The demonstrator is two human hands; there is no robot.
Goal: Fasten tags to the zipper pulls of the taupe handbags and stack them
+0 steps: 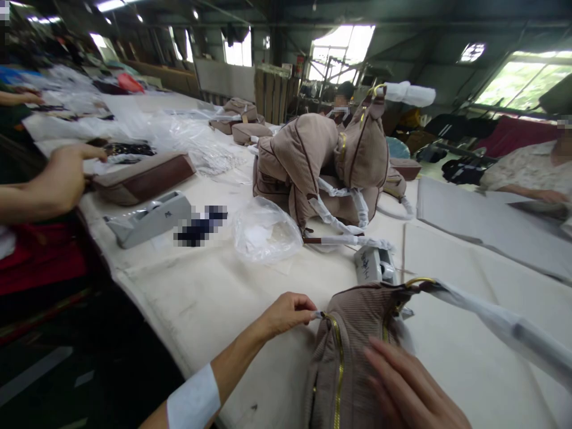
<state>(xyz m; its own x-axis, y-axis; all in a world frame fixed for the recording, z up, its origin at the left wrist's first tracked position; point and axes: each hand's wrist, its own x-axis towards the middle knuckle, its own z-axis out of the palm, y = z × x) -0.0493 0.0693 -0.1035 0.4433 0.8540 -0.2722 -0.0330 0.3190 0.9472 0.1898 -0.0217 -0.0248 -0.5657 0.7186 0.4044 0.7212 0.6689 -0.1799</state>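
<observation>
A taupe ribbed handbag [353, 333] with a gold zipper lies on the table in front of me. My left hand [286, 313] pinches the wrapped zipper pull at the top end of the zipper. My right hand [411, 387] lies flat on the bag's side, fingers stretched out, pressing it down. The bag's strap [504, 328], wrapped in clear plastic, runs off to the right from a gold ring.
A pile of similar bags [322, 167] stands at the table's middle. Tape dispensers [149, 219] [374, 265] and a crumpled plastic bag [266, 229] lie nearby. Another person's hand [62, 179] reaches in at left beside a flat bag [143, 177]. A person sits at far right [531, 173].
</observation>
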